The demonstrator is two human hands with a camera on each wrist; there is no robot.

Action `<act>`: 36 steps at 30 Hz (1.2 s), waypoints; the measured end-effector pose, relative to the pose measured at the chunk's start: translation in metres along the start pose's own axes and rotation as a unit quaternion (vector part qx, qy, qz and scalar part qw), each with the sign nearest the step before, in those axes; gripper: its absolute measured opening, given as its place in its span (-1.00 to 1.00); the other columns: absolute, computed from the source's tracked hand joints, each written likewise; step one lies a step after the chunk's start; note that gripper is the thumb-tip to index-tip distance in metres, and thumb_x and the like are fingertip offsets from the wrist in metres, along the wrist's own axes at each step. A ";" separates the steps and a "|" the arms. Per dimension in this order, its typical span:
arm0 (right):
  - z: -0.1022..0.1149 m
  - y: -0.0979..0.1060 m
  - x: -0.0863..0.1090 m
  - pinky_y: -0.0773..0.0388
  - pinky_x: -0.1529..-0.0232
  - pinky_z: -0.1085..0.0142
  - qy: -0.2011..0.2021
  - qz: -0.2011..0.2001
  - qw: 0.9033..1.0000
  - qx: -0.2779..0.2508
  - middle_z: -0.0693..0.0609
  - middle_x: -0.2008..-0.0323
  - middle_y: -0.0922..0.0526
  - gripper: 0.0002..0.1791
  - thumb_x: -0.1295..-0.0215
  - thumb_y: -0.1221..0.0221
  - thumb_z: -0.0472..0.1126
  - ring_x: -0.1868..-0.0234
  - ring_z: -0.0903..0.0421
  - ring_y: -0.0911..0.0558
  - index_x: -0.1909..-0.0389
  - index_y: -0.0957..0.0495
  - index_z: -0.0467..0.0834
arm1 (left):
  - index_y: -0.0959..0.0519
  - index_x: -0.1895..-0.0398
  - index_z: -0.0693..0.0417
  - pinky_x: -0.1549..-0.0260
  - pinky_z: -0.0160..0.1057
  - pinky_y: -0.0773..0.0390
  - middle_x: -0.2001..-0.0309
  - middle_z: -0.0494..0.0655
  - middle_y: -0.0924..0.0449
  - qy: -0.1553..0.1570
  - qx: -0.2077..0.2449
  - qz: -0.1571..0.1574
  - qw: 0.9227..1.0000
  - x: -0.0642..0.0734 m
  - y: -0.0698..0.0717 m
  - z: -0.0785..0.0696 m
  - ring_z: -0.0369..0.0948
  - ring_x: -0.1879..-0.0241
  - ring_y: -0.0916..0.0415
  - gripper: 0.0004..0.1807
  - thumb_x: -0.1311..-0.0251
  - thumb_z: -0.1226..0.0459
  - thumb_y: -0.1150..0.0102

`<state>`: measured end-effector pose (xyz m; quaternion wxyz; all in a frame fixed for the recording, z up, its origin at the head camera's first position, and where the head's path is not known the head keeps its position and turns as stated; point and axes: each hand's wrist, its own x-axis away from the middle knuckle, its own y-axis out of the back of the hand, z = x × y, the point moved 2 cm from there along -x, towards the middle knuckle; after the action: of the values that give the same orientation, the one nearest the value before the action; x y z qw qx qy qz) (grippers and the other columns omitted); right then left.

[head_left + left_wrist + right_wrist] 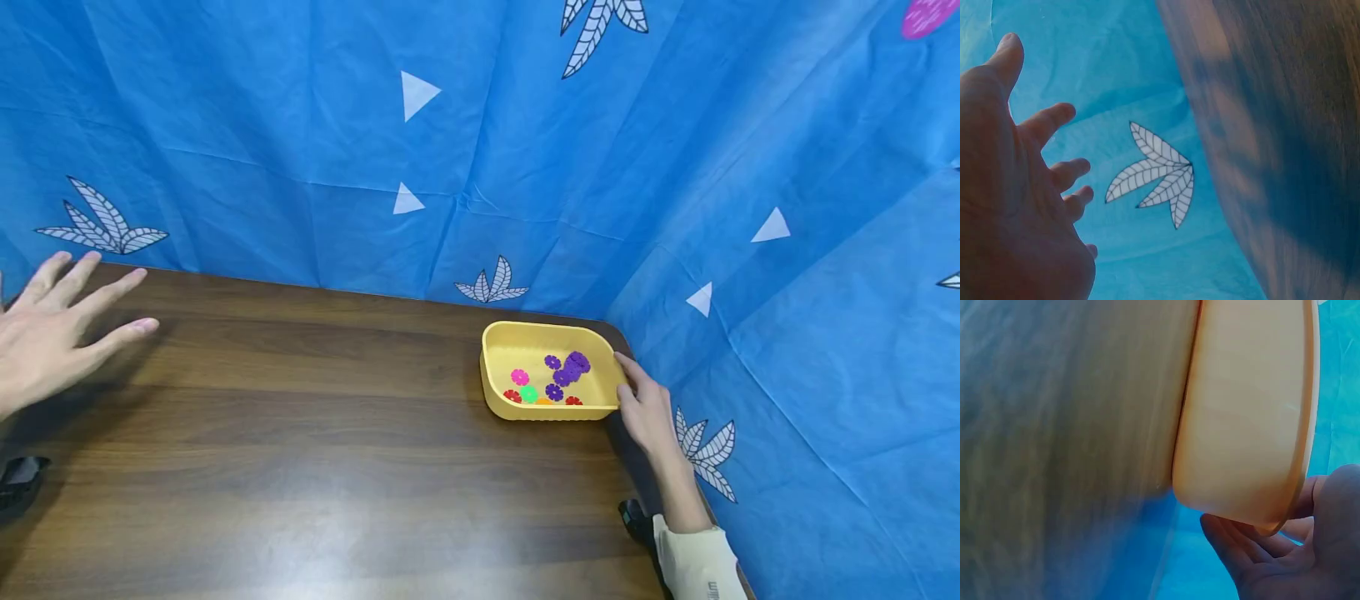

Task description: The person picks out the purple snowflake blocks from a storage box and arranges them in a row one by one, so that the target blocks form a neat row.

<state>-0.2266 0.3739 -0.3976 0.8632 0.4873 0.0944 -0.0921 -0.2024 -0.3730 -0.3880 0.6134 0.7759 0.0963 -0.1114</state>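
At the right end of the table sits a yellow plastic basket [551, 412]. Inside it lie several small flower-shaped discs, among them purple discs [576, 365], a pink disc [520, 377], a green disc [528, 394] and a red disc [512, 397]. My right hand [648, 412] grips the basket's right end; in the right wrist view its fingers and thumb [1279, 559] are at the basket's rim and outer wall. Far to the left, my left hand [48, 342] hovers over the table with its fingers spread and holds nothing.
The dark wooden table [337, 467] meets a blue curtain [337, 167] printed with leaves and triangles at the back and right. The basket stands near the back right corner, close to the right edge. Black wrist straps [637, 521] show below the hands.
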 end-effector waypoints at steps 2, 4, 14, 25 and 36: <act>-0.002 -0.001 0.000 -0.38 -0.41 -0.24 -0.001 0.012 1.000 0.001 -0.27 -0.51 -0.40 -0.39 -0.56 0.09 -0.27 -0.39 -0.27 -0.48 -0.60 -0.28 -0.13 | 0.07 -0.73 -0.17 -0.44 0.50 0.63 -0.68 0.35 0.37 -0.001 -0.007 0.005 1.000 0.000 -0.001 -0.002 0.23 -0.67 0.63 -0.04 -0.45 -0.35 0.05; -0.006 -0.002 0.000 -0.31 -0.45 -0.26 0.000 0.028 1.000 0.000 -0.29 -0.54 -0.34 -0.36 -0.55 0.10 -0.27 -0.44 -0.29 -0.42 -0.63 -0.22 -0.14 | 0.10 -0.73 -0.17 -0.42 0.47 0.70 -0.67 0.35 0.40 -0.003 -0.014 0.013 1.000 0.001 -0.001 -0.007 0.24 -0.67 0.63 -0.04 -0.46 -0.35 0.07; -0.018 -0.007 0.002 -0.15 -0.54 -0.30 -0.007 0.049 0.998 -0.049 -0.28 -0.62 -0.18 -0.34 -0.65 0.10 -0.23 -0.58 -0.32 -0.24 -0.70 -0.06 -0.02 | 0.07 -0.74 -0.21 -0.37 0.44 0.82 -0.70 0.27 0.39 -0.045 0.023 0.038 0.998 -0.020 -0.003 -0.054 0.24 -0.67 0.55 -0.10 -0.51 -0.31 0.10; -0.015 -0.018 0.000 0.04 -0.60 -0.30 0.000 0.053 0.991 -0.123 -0.16 -0.69 -0.05 -0.37 -0.73 0.19 -0.08 -0.68 -0.26 -0.02 -0.72 0.04 0.09 | -0.10 -0.70 -0.19 -0.43 0.49 0.67 -0.68 0.32 0.12 -0.113 0.077 0.053 0.989 -0.050 -0.007 -0.117 0.29 -0.68 0.32 -0.15 -0.48 -0.28 0.00; -0.023 -0.025 0.005 0.05 -0.62 -0.24 0.017 0.034 0.979 -0.199 -0.11 -0.69 -0.05 -0.39 -0.75 0.19 -0.05 -0.69 -0.19 -0.02 -0.71 -0.01 0.02 | -0.21 -0.67 -0.14 -0.46 0.48 0.60 -0.68 0.27 0.06 -0.133 0.103 0.049 0.985 -0.064 -0.017 -0.175 0.23 -0.68 0.25 -0.13 -0.44 -0.32 -0.02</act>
<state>-0.2301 0.3803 -0.4307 0.9439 0.3098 0.1091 -0.0334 -0.2588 -0.1993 -0.3458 0.5418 0.8173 -0.0359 -0.1928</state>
